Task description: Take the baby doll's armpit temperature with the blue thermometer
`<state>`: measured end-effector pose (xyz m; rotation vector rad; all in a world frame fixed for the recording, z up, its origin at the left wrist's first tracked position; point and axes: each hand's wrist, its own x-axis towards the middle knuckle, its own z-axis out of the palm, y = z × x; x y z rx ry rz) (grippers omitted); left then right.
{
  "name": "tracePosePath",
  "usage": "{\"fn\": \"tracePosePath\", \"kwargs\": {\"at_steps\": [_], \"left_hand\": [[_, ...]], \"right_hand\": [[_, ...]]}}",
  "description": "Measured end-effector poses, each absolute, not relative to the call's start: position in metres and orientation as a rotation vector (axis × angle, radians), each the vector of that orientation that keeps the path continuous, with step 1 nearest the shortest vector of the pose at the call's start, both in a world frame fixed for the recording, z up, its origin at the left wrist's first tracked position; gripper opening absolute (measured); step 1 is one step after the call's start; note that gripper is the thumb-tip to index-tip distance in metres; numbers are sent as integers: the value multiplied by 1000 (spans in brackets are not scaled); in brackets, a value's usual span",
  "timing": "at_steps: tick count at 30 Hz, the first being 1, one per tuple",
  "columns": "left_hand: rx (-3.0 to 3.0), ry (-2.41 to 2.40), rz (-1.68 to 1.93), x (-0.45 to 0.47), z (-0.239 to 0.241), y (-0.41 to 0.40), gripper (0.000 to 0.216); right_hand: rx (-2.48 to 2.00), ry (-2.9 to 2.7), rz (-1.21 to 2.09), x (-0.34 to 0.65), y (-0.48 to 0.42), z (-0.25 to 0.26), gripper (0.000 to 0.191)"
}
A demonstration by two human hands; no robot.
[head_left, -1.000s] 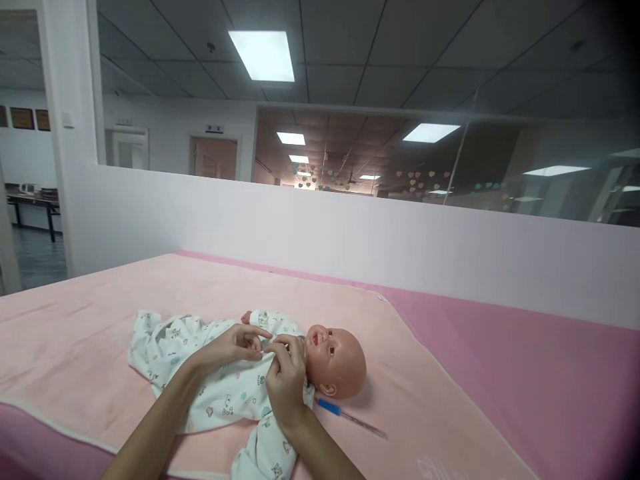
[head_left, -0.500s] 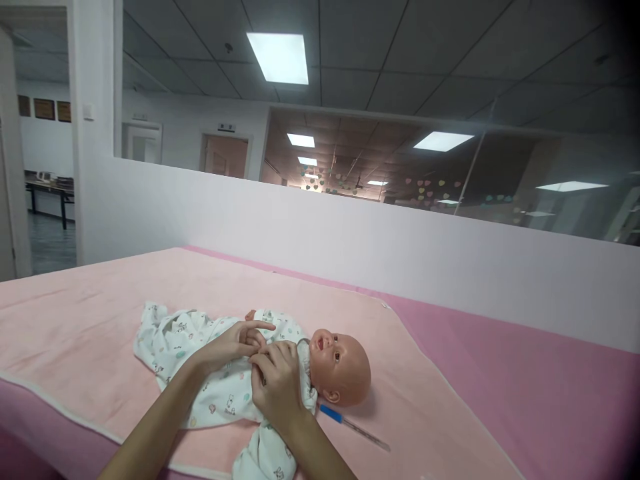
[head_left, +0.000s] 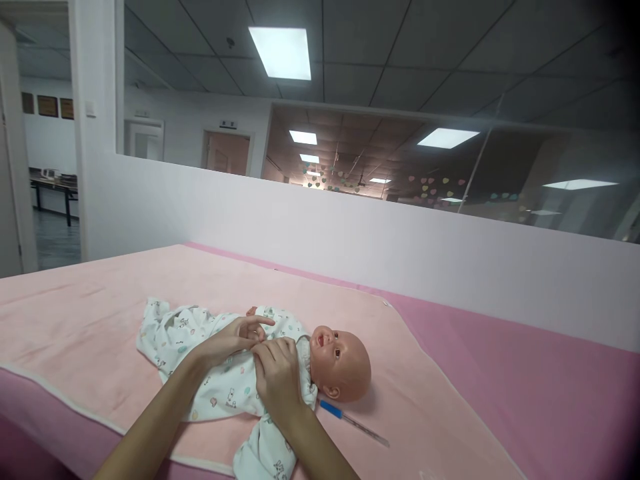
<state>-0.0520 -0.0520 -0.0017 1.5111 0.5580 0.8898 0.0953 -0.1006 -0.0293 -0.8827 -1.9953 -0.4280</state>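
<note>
The bald, tan plastic baby doll (head_left: 345, 367) lay on its back, mouth open, on a pale pink cloth sheet (head_left: 425, 413), wearing a white, animal-printed fabric garment (head_left: 230, 390). The right hand (head_left: 280, 373) curled over its chest beside the loosely bent left hand (head_left: 233, 339); whether either gripped fabric could not be determined. A slender blue-and-clear rod (head_left: 332, 409) lay near the head.

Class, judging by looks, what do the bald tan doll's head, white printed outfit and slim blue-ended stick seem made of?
Bald tan doll's head: probably vinyl or plastic, smooth with a soft sheen.
White printed cloth outfit: likely matte cotton, as it creases softly.
Slim blue-ended stick: the opaque blue end suggests plastic; the seemingly see-through shaft could be glass or plastic.
</note>
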Motion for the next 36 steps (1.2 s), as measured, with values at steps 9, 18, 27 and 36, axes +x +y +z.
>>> {"fn": "tracePosePath", "kwargs": {"at_steps": [9,18,27,36], "left_hand": [[1472,592,945,-52,-1,-55,59],[1481,558,919,-52,-2,-57,60],[1530,525,893,-52,-1,-59,52],[1494,492,896,-53,-1,-57,54]], "right_hand": [[-893,-2033,-350,98,-99,-28,18],[-861,-2012,-303,98,-100,-28,15],[-962,-1854,-183,97,-104,-24,13],[-1056,-1840,-231,96,-100,-28,5]]}}
